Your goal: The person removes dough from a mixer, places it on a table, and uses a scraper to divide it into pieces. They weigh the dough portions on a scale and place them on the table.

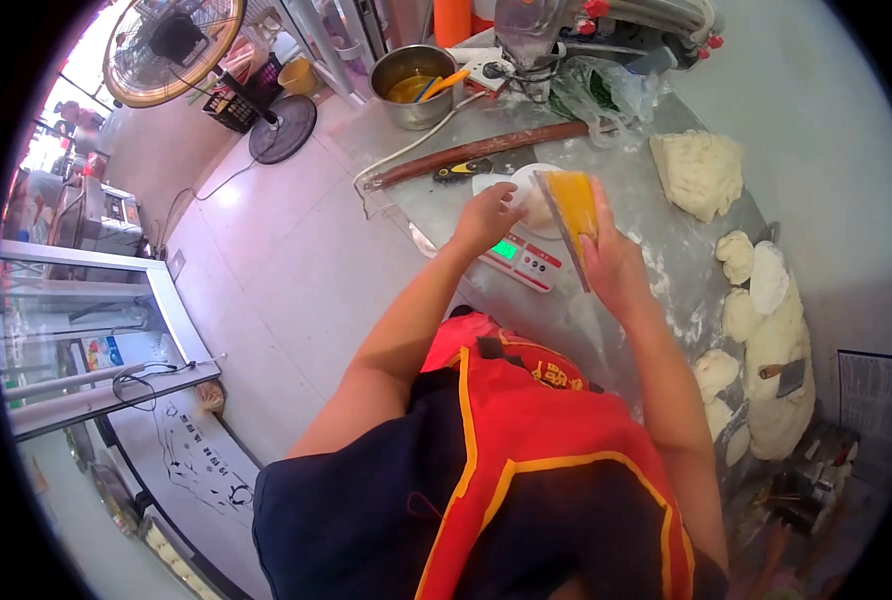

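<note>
My right hand point(616, 262) grips a dough scraper point(572, 205) with a yellow handle and a straight metal edge, held over the right side of a kitchen scale point(538, 272). The scale is white and red with a lit green display. On its round white plate point(532, 174) lies a pale piece of dough point(538, 214), partly hidden by the scraper. My left hand point(486, 215) is at the plate's left side, fingers slightly bent and apart, with nothing visible in them.
A big dough lump point(698, 175) sits at the right, with several smaller pieces point(736, 257) and a long dough mass point(774, 400) below. Behind the scale are a wooden rolling pin point(476, 155), a metal pot point(406, 108) and a plastic bag point(606, 95). A fan point(281, 130) stands left.
</note>
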Tool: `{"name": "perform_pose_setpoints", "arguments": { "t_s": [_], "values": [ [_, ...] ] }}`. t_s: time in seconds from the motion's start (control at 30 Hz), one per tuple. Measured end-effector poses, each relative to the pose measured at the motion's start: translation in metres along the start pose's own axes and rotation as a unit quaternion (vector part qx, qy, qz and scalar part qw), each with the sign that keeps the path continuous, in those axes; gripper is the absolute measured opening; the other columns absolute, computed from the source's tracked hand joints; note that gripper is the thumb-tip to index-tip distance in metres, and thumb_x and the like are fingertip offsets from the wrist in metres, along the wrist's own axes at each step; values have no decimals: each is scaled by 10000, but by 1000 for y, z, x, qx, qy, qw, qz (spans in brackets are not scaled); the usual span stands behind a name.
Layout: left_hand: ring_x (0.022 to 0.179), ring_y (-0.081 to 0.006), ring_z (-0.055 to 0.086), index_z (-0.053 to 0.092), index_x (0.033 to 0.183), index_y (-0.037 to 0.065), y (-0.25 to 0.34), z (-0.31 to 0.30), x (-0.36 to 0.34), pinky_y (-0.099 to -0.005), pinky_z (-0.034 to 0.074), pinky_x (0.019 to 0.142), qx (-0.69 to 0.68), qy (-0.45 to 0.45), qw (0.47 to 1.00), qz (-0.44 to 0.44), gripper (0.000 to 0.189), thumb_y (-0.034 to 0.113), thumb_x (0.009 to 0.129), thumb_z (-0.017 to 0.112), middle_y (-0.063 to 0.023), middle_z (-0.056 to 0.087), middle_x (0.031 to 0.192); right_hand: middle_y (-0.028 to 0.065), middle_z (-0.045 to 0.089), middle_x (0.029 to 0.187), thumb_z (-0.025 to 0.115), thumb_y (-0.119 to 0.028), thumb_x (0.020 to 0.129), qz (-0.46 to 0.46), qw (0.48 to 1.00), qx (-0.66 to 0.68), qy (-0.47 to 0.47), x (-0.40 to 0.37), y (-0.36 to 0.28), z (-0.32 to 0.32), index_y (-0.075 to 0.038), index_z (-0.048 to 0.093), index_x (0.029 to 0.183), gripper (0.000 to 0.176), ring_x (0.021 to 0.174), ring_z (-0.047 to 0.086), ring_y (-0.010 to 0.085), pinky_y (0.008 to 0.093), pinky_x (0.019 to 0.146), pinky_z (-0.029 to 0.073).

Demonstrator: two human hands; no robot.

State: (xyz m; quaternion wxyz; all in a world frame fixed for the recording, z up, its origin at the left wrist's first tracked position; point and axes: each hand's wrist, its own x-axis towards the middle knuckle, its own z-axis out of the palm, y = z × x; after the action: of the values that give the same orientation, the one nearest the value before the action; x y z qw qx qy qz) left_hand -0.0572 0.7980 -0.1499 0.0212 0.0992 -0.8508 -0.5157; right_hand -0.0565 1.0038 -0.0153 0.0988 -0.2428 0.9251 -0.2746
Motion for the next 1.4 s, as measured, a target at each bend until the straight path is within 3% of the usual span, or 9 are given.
{"name": "perform_pose_setpoints", "arguments": {
  "t_s": [0.33,0.53,0.93,1.03,1.13,1.23,1.33,1.4],
  "values": [
    [935,-290,613,532,1169,32,13,22,-1,-362,487,795,38,20,999,-20,504,295,773,703,-164,621,1056,257,628,889,481,-64,855,8,999,-42,-33,8,0,2,-140,96,1460,720,799,603,429,478,694,462],
    [871,-338,592,555,1074,34,8,32,-3,-415,473,759,116,76,989,47,430,286,758,703,-160,604,997,252,629,829,479,-51,834,11,997,-45,-65,17,-3,-1,-132,105,1458,732,764,603,430,479,678,456],
    [867,-366,589,558,981,35,5,33,2,-434,482,742,134,86,987,-37,316,246,770,663,-180,595,967,232,638,852,534,-48,784,12,988,-118,-94,52,-8,47,-149,80,1461,822,754,624,402,487,654,480],
    [789,-279,602,575,977,35,-8,32,-7,-366,483,701,63,69,995,-34,293,268,808,629,-132,613,892,223,640,864,548,-64,791,7,994,-97,-60,46,3,59,-155,80,1459,821,759,622,409,490,661,479],
    [797,-195,601,579,977,48,-15,26,-32,-340,481,683,-165,37,984,-60,251,242,822,612,-69,617,860,226,640,873,541,-99,819,-15,999,-41,-20,27,18,54,-157,88,1458,785,768,619,415,493,670,477],
    [842,-167,592,565,1003,73,-29,0,-38,-339,490,709,-401,94,899,-147,218,221,843,572,-46,601,885,235,634,824,521,-118,850,-5,999,12,51,6,19,33,-168,99,1459,743,731,616,419,486,638,477],
    [866,-201,588,537,1036,78,-26,-35,-35,-359,499,735,-511,133,831,-174,225,205,851,537,-84,598,933,245,632,838,499,-125,868,54,995,30,75,-11,6,-3,-163,105,1457,709,751,613,428,489,656,476],
    [867,-213,583,520,1031,52,-20,-46,-31,-371,505,742,-592,102,784,-154,228,208,865,511,-105,589,953,252,631,846,493,-126,870,66,994,33,85,-18,11,-11,-160,104,1456,705,767,611,435,491,673,477]
  ]
}}
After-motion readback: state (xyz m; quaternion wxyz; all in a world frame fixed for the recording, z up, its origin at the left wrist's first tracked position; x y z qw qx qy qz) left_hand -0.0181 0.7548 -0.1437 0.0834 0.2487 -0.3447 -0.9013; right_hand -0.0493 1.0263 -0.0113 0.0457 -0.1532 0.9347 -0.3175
